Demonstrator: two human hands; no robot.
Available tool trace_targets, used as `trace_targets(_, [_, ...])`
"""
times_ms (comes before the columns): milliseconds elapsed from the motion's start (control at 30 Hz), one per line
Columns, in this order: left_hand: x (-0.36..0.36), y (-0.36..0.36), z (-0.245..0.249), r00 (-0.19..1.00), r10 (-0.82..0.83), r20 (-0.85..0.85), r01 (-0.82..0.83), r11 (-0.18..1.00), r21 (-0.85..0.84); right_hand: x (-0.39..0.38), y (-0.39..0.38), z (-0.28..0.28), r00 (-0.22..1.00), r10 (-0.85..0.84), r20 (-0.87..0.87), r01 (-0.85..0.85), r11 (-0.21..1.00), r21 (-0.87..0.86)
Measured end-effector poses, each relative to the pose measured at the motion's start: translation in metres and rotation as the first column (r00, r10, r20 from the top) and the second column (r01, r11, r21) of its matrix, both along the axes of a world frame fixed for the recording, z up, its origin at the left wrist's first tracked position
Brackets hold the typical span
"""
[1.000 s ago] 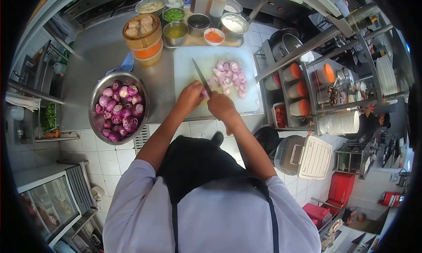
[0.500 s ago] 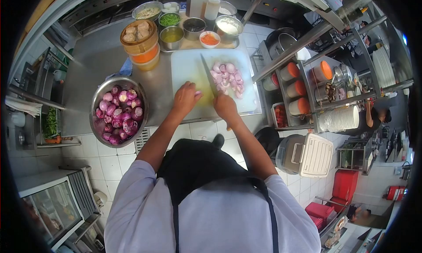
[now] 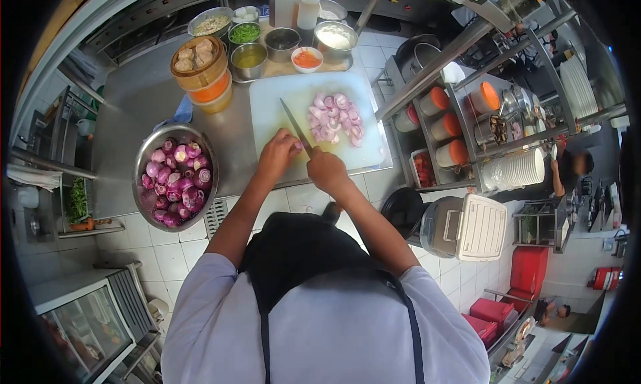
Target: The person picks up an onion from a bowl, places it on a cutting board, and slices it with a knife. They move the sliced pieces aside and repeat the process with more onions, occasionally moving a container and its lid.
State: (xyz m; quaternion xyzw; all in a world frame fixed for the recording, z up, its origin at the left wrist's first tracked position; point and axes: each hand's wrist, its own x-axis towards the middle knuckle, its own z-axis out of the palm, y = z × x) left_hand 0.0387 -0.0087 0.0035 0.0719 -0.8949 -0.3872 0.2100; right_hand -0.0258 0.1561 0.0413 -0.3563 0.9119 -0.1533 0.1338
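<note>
while the right hand (image 3: 327, 171) is clenched round the handle of a knife (image 3: 294, 125), the blade slants to the far left over the white cutting board (image 3: 274, 93). the left hand (image 3: 279, 153) lies curled on the board just left of the blade; whether it grips anything i cannot tell. cut shallot pieces (image 3: 332, 117) sit piled to the right, and a steel bowl (image 3: 175, 128) of shallots stands well left.
</note>
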Motion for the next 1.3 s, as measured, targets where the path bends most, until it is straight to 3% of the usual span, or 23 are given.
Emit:
trace_targets(133, [0.001,-0.005,0.001,1.0,-0.026,-0.013,0.026,0.999,-0.026,0.001,0.006,0.013,0.997,0.081,-0.01,-0.079,0.989,0.125])
trace_targets(233, [-0.001,-0.01,0.001,0.998,-0.059,-0.036,0.06,0.998,0.006,0.011,0.0,-0.006,1.0,0.007,-0.03,-0.004,0.997,0.076])
trace_targets(333, [0.001,-0.01,-0.001,0.995,-0.08,-0.051,0.082,0.996,0.043,0.002,-0.007,-0.02,0.997,0.045,-0.065,-0.048,0.998,-0.039])
trace_targets(433, [0.004,-0.01,-0.001,0.996,-0.073,-0.052,0.076,0.996,0.052,-0.01,-0.01,-0.009,0.986,0.084,-0.141,-0.083,0.997,0.011])
trace_targets(533, [0.004,-0.009,0.005,0.995,-0.067,-0.069,0.071,0.996,0.058,0.0,-0.004,0.009,0.994,0.064,-0.093,-0.056,0.995,0.088])
trace_targets(667, [0.008,-0.008,0.002,0.999,-0.039,-0.031,0.041,0.998,0.058,0.002,-0.011,-0.033,0.991,0.048,-0.124,-0.043,0.998,0.038])
trace_targets(933, [0.01,-0.006,0.0,1.0,-0.019,-0.021,0.021,0.996,0.089,-0.003,-0.003,-0.017,0.987,0.109,-0.117,-0.105,0.994,0.042])
trace_targets(1033, [0.01,-0.005,0.0,0.999,-0.001,-0.049,0.005,0.996,0.086,0.014,-0.004,-0.022,0.998,-0.031,-0.059,0.034,0.999,0.041])
trace_targets(1133, [0.009,-0.007,0.001,0.998,-0.015,-0.063,0.021,0.995,0.097,0.005,-0.007,-0.022,0.999,-0.029,-0.025,0.03,0.999,0.039])
trace_targets(1300, [0.01,-0.007,0.005,0.998,-0.022,-0.061,0.027,0.997,0.077,0.0,-0.006,0.009,0.992,0.095,-0.08,-0.088,0.993,0.08])
